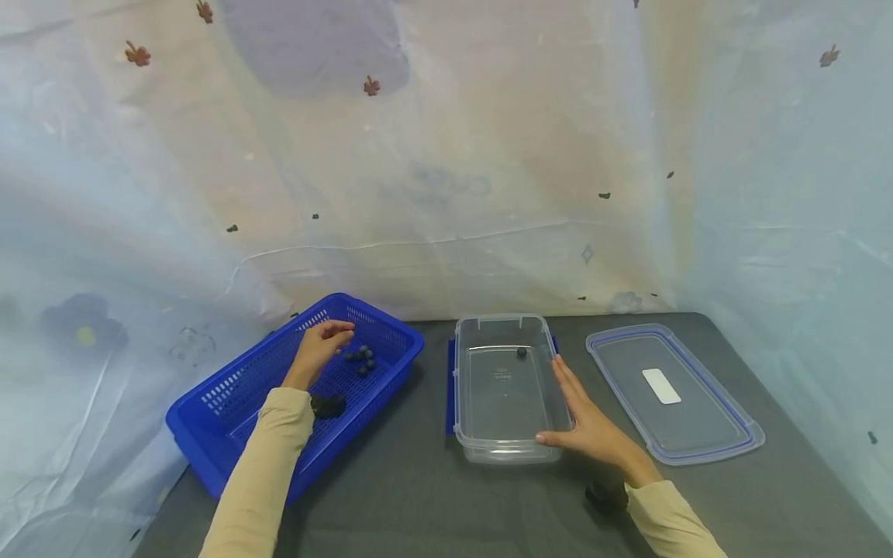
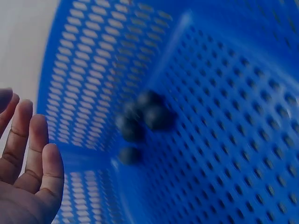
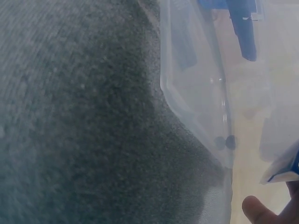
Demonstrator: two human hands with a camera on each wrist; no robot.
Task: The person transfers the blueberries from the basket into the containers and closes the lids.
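Left hand (image 1: 317, 354) hangs over the blue basket (image 1: 380, 391), where a cluster of dark balls (image 1: 370, 363) lies (whether its fingertips pinch anything, I cannot tell), while the right hand (image 1: 589, 428), thumb and fingers apart, touches the clear container (image 1: 512, 456) holding 1 dark ball (image 1: 522, 353).

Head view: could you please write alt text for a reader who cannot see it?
A person's left hand is over a blue basket holding several small dark balls, while the right hand touches the right side of a clear container with one dark ball inside. A blue-edged clear lid lies to the right on the grey table.
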